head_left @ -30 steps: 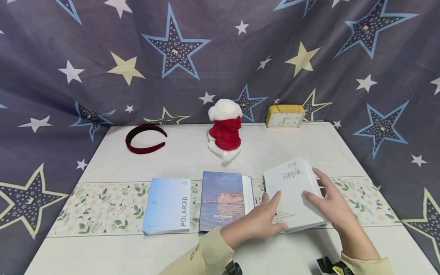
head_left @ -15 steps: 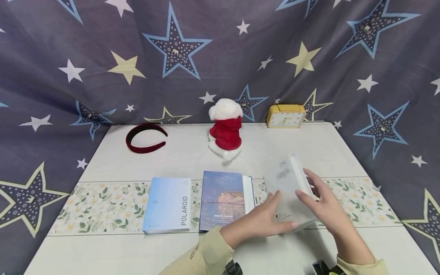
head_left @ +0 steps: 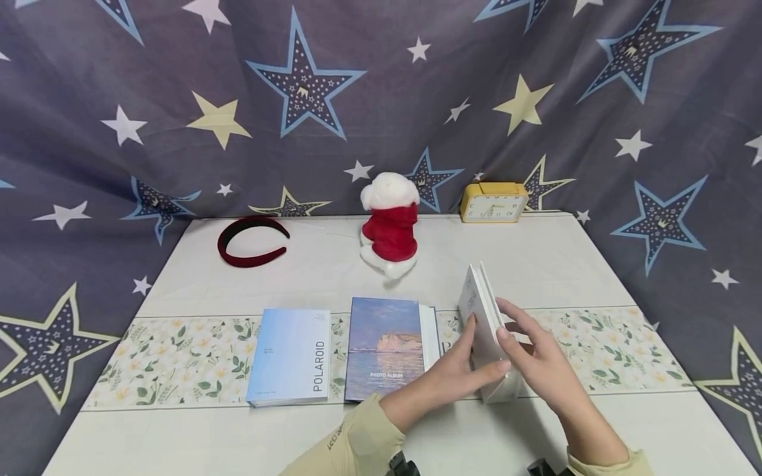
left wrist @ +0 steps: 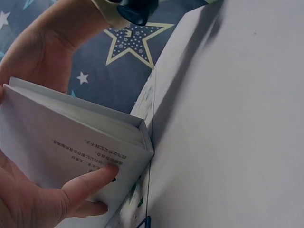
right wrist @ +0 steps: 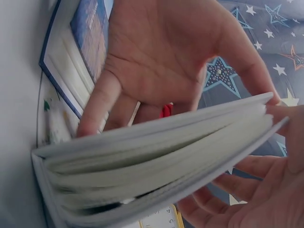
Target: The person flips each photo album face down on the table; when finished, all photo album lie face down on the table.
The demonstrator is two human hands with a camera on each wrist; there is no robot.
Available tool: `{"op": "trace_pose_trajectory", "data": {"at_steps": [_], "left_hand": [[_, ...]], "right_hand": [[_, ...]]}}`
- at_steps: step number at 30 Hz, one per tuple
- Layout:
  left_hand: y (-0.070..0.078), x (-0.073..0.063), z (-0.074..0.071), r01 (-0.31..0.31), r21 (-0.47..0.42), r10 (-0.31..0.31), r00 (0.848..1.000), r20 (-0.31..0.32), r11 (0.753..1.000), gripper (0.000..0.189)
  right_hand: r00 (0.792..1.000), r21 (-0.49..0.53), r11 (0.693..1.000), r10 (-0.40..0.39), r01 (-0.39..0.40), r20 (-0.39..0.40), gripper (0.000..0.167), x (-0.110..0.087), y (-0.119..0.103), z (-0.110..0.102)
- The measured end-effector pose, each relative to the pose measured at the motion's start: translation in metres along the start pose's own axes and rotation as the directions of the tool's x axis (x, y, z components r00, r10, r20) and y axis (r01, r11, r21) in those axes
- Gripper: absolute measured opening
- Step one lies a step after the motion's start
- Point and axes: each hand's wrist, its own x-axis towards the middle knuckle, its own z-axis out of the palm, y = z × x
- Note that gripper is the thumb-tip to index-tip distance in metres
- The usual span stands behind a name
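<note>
In the head view a white photo album [head_left: 482, 330] stands on edge on the table, leaning slightly, with its fore-edge up. Its covers gape a little and page edges show between them in the right wrist view. My left hand [head_left: 446, 377] lies against its printed front cover [left wrist: 61, 128], fingers mostly straight. At the other side my right hand [head_left: 542, 357] holds the back cover, thumb at the upper edge and fingers behind. Left of my hands lie a blue photo album [head_left: 383, 344] with a seaside picture and a pale blue album [head_left: 290, 354] marked POLAROID.
Toward the back of the white table [head_left: 196, 439] are a dark red headband [head_left: 250, 259], a white plush toy [head_left: 389, 231] in a red top, and a yellow clock [head_left: 494, 201]. A floral strip [head_left: 184, 360] crosses the table. A star-patterned cloth [head_left: 369, 86] hangs behind.
The white album has turned from lying tilted, cover up, to standing on edge. My right hand has moved left with it; my left hand stays close to its cover.
</note>
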Motion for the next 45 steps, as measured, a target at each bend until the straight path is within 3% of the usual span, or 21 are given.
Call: {"op": "trace_pose_trajectory", "data": {"at_steps": [3,9,14,17,20,24,27,32,37,45], "left_hand": [[0.0,0.0,-0.002,-0.019,-0.038,0.019,1.0,0.001,0.999,0.1],[0.0,0.0,-0.006,-0.124,-0.169,0.132,0.991,0.033,0.978,0.094],[-0.002,-0.003,-0.008,-0.124,-0.278,0.141,0.989,0.042,0.953,0.093],[-0.002,-0.006,-0.009,-0.117,-0.295,0.128,0.992,0.019,0.948,0.098],[-0.002,-0.009,-0.011,-0.099,-0.3,0.099,0.995,-0.017,0.949,0.108],[-0.002,-0.01,-0.012,-0.064,-0.348,0.059,0.998,-0.024,0.935,0.116],[-0.003,-0.011,-0.012,-0.034,-0.365,0.032,0.999,-0.013,0.931,0.116],[-0.003,-0.011,-0.011,-0.006,-0.317,0.0,1.0,-0.019,0.948,0.116],[-0.004,-0.009,-0.011,0.006,-0.191,-0.011,1.0,-0.025,0.982,0.124],[-0.011,-0.006,-0.008,-0.029,-0.002,0.029,0.999,-0.025,1.0,0.135]], "right_hand": [[1.0,0.023,0.999,-0.025,0.025,-0.002,0.043,-0.001,-0.001,0.004],[0.995,0.054,0.995,-0.09,0.088,0.051,0.039,0.001,0.007,0.008],[0.991,0.016,0.994,-0.113,0.112,0.066,0.039,0.001,0.018,0.01],[0.997,-0.033,0.998,-0.05,0.053,0.064,0.043,0.0,0.026,0.01],[0.992,-0.044,0.995,0.097,-0.094,0.074,0.057,0.0,0.034,0.008],[0.945,-0.029,0.951,0.31,-0.309,0.104,0.085,0.001,0.043,0.003],[0.928,-0.022,0.937,0.348,-0.348,0.132,0.094,0.002,0.048,-0.001],[0.933,-0.012,0.947,0.318,-0.321,0.17,0.097,0.003,0.052,-0.005],[0.927,-0.002,0.945,0.32,-0.326,0.194,0.099,0.003,0.053,-0.007],[0.931,-0.027,0.951,0.307,-0.308,0.198,0.1,0.004,0.058,-0.012]]}}
